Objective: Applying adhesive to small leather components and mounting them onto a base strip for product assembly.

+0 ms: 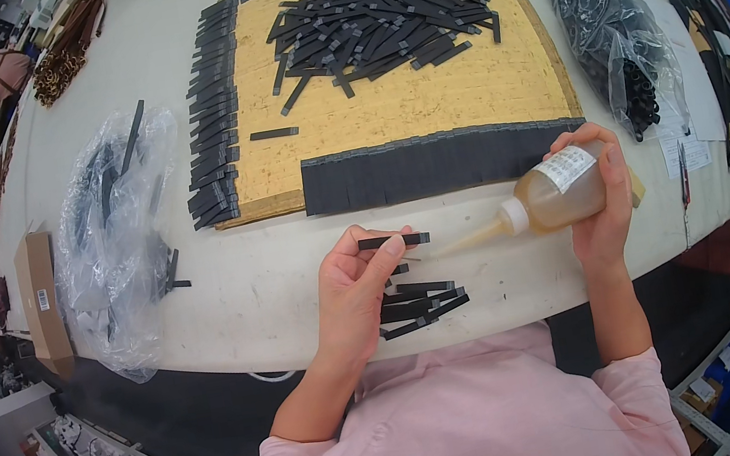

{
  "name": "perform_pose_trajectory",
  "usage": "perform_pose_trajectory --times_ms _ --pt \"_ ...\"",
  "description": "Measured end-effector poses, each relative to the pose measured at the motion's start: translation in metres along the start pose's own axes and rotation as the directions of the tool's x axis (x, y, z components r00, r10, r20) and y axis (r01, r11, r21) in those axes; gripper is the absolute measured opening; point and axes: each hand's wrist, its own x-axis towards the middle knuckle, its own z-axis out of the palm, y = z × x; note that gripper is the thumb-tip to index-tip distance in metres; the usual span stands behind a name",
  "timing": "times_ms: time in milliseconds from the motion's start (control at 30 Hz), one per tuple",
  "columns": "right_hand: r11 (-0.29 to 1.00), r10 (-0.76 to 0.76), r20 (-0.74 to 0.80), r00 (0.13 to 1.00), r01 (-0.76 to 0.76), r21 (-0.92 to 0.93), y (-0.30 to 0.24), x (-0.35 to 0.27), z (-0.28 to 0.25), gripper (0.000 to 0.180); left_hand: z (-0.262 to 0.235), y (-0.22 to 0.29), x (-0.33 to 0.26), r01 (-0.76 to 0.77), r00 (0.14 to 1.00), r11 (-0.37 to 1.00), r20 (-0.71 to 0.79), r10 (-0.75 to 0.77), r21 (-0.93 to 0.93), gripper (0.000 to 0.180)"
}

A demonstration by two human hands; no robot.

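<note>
My left hand [356, 279] pinches a short black strip [394, 241] with a greyish end between thumb and fingers. In my right hand [603, 190] is a squeeze bottle [560, 190] of amber liquid, tilted so its long nozzle points left, toward the strip's end. Whether the nozzle tip touches the strip I cannot tell. Several loose black strips [425, 302] lie on the table just below my left hand, partly hidden by it. Beyond both hands is a yellowish board [422, 104] bearing a heap of black strips [371, 22] and a neat row of strips [441, 163] along its near edge.
Left on the white table [232, 292] lie a crumpled clear plastic bag [117, 258] and a cardboard piece [42, 298]. Overlapping strips [211, 109] line the board's left edge. At right are a bag of black parts [605, 27], papers [678, 64] and a slim red tool [684, 174].
</note>
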Motion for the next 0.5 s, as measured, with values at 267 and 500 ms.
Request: perform_pose_trajectory --times_ms 267,500 --pt "0.988 0.008 -0.007 1.000 -0.009 -0.155 0.000 0.001 -0.004 0.031 0.007 0.007 -0.001 0.015 0.999 0.999 -0.042 -0.013 0.029 0.009" --pt "0.953 0.048 -0.331 0.943 0.056 0.299 -0.047 0.031 -0.019 0.038 -0.013 0.033 -0.018 -0.694 0.437 0.221 0.157 0.886 0.685 0.016"
